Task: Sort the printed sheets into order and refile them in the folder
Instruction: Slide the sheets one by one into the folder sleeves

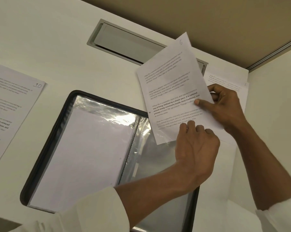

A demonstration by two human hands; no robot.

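Over the right half of the open folder (46, 148), toward the desk's (57, 47) far right corner, held the sheet marked 6 (173, 91) tilted and off the surface. Pinched its right edge with the right hand (225, 108), thumb on the print, fingers curled behind. Gripped its lower edge with the left hand (195, 148), thumb on top. Judged the step as feeding page 6 into the right-hand clear sleeve (154, 161); corner inside or not, impossible to tell. Probably needed next: squaring the sheet to the sleeve's mouth, then sliding down. Found little room: loose pile (228, 79) just beside on the right, cable hatch (124, 41) behind, sheet marked 10 (12, 106) well apart by the left edge.
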